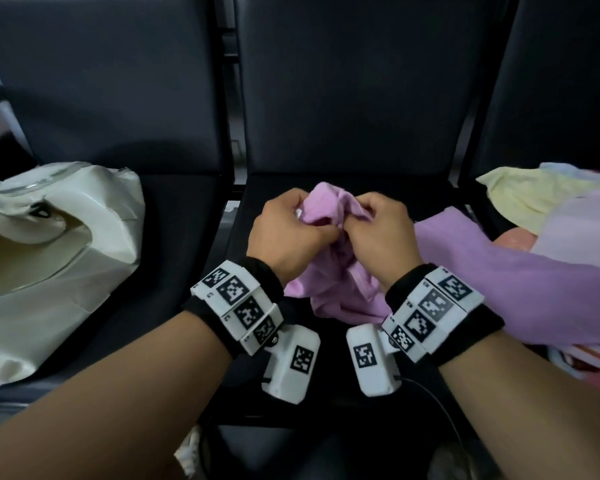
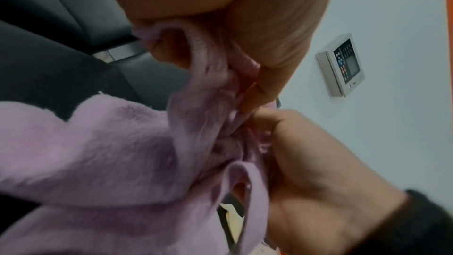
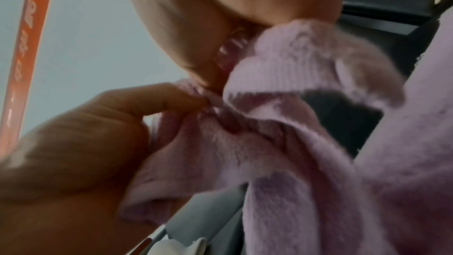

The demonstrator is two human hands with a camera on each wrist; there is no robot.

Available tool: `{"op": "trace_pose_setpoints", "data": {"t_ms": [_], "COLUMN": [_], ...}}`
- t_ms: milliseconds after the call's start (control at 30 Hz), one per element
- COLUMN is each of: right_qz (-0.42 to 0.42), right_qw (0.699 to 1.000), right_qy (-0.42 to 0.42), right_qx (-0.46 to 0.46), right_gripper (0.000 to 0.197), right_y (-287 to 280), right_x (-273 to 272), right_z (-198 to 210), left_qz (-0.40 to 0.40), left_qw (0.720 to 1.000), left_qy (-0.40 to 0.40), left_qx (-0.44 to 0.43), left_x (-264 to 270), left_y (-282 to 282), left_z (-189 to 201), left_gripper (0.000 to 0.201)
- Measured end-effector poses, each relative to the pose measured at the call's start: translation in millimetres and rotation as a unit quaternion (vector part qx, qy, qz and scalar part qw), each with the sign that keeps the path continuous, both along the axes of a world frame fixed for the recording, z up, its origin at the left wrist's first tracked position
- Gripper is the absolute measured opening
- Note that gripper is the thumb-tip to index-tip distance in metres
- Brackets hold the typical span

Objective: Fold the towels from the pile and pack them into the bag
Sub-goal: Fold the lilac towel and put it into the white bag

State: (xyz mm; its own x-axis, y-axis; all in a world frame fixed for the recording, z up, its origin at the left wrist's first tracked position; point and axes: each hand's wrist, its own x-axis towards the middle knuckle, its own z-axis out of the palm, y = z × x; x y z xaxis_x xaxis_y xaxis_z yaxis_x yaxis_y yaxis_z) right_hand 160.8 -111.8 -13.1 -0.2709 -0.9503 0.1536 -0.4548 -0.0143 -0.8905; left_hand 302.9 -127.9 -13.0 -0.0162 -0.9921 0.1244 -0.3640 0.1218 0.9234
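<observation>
Two hands bunch a lilac towel (image 1: 329, 271) above the middle seat (image 1: 378, 188) of a row of dark chairs, the rest of the cloth trailing right toward the pile of towels (image 1: 548, 202) on the neighbouring seat. The left hand (image 1: 288, 233) and right hand (image 1: 378, 233) sit knuckle to knuckle, wrists level, backs up; the fingers (image 2: 257, 92) of each are curled and pinching a gathered edge of the towel, as both wrist views confirm. The cream tote bag (image 1: 59, 244) lies open-mouthed on the left seat, apart from the hands. Judging from here, the risk is a crooked fold: the cloth is crumpled, not spread, and if the pinched points are not true corners the towel will hang skewed. The trailing end, draped over the pile, could also drag other towels off the seat when lifted.
</observation>
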Motion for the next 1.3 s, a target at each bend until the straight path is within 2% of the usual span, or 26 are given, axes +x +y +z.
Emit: {"op": "trace_pose_setpoints", "data": {"t_ms": [200, 267, 400, 533, 633, 767, 900, 1000, 1100, 1233, 1300], "right_qz": [-0.011, -0.019, -0.021, -0.013, -0.019, -0.047, 0.006, 0.040, 0.038, 0.046, 0.048], "right_qw": [1.000, 0.999, 0.999, 0.999, 0.999, 0.997, 0.993, 0.991, 0.990, 0.986, 0.985], "right_qy": [-0.015, -0.014, -0.010, -0.026, -0.032, -0.055, -0.119, -0.130, -0.135, -0.157, -0.161], "right_qx": [0.025, 0.028, 0.024, 0.019, -0.002, -0.017, 0.019, 0.011, 0.007, 0.024, 0.026], "right_gripper": [0.006, 0.005, 0.022, 0.009, 0.017, 0.023, 0.022, 0.015, 0.010, 0.003, 0.007], "right_y": [-10.3, -11.9, -16.8, -21.0, -24.3, -26.1, -20.3, -16.9, -16.9, -16.0, -15.5], "right_x": [-12.0, -10.1, -3.9, 1.2, 2.6, 2.6, 13.3, 20.4, 18.6, 12.3, 11.3], "right_z": [-1.5, -1.2, -1.1, 0.9, 2.5, 0.1, -2.0, -3.2, -1.2, 3.0, 2.6], "left_qz": [-0.024, 0.001, 0.043, 0.085, 0.106, 0.093, 0.018, -0.030, -0.040, -0.033, -0.031], "left_qw": [0.995, 0.996, 0.998, 0.994, 0.993, 0.996, 0.997, 0.994, 0.983, 0.949, 0.947], "left_qy": [0.089, 0.080, 0.038, -0.022, -0.020, 0.006, 0.066, 0.096, 0.161, 0.275, 0.279], "left_qx": [0.046, 0.029, -0.021, -0.058, -0.046, -0.014, 0.022, 0.044, 0.081, 0.153, 0.154], "left_x": [-4.6, -2.2, 5.1, 14.8, 23.6, 26.8, 20.0, 13.8, 9.8, 8.7, 9.2], "left_y": [-6.9, -12.1, -18.9, -21.4, -24.9, -25.6, -17.7, -12.5, -10.6, -11.1, -11.4], "left_z": [11.3, 7.1, 0.2, 1.4, 0.4, -1.1, -3.9, -5.7, -1.6, 4.0, 3.1], "left_gripper": [0.023, 0.023, 0.010, 0.010, 0.005, 0.010, 0.010, 0.008, 0.015, 0.034, 0.028]}}
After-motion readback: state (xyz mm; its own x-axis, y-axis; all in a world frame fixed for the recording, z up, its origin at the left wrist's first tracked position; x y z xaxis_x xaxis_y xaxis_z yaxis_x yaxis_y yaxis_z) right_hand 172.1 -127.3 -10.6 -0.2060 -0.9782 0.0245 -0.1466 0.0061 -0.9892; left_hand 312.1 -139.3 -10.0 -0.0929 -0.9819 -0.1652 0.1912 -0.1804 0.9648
